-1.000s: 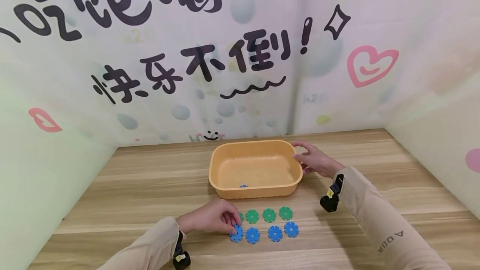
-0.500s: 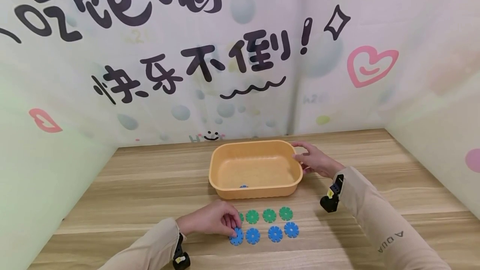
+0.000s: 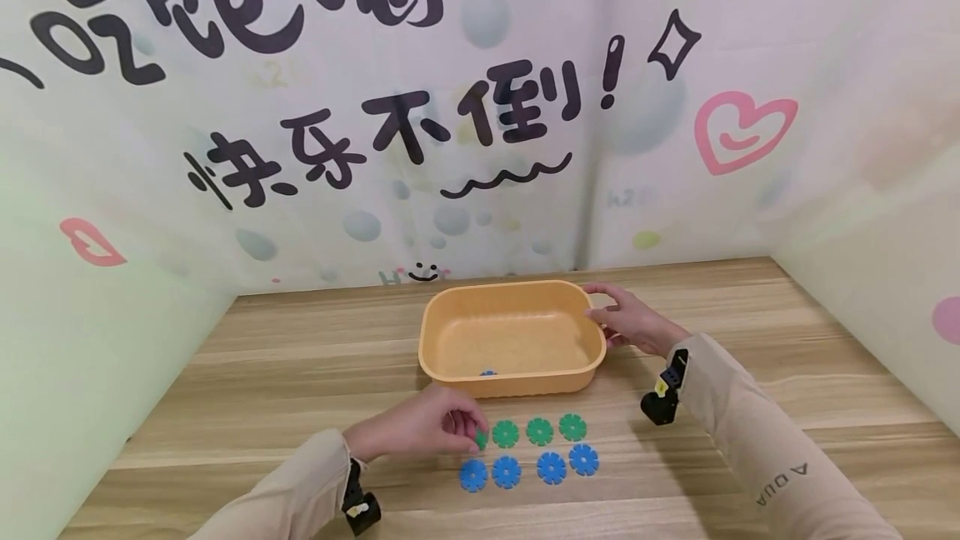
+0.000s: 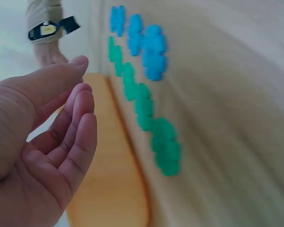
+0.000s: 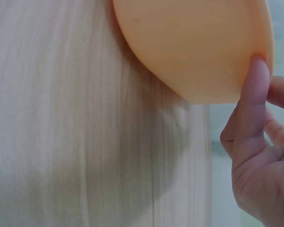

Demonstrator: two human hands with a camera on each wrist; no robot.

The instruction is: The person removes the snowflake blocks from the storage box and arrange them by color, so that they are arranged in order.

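Note:
My left hand (image 3: 422, 425) hovers over the left end of a row of green notched plastic discs (image 3: 506, 433). In the head view its fingertips overlap the end green disc (image 3: 481, 439). The left wrist view shows that end disc (image 4: 165, 147) apart from the hand, with a gap between thumb and loosely bent fingers and nothing held. Nearer me lies a row of blue notched discs (image 3: 506, 472). My right hand (image 3: 636, 322) pinches the right rim of an orange plastic basin (image 3: 517, 382), its thumb against the wall (image 5: 213, 56) in the right wrist view.
Part of a blue disc (image 3: 488, 373) shows inside the basin behind its front wall. Wood-grain tabletop (image 3: 300, 357) extends on both sides. A printed cloth wall (image 3: 495, 223) stands behind the basin, with pale panels at left and right.
The left fingers have come off the end blue disc, which slid slightly toward me, and moved up to the end green disc. My right hand and the basin have stayed put.

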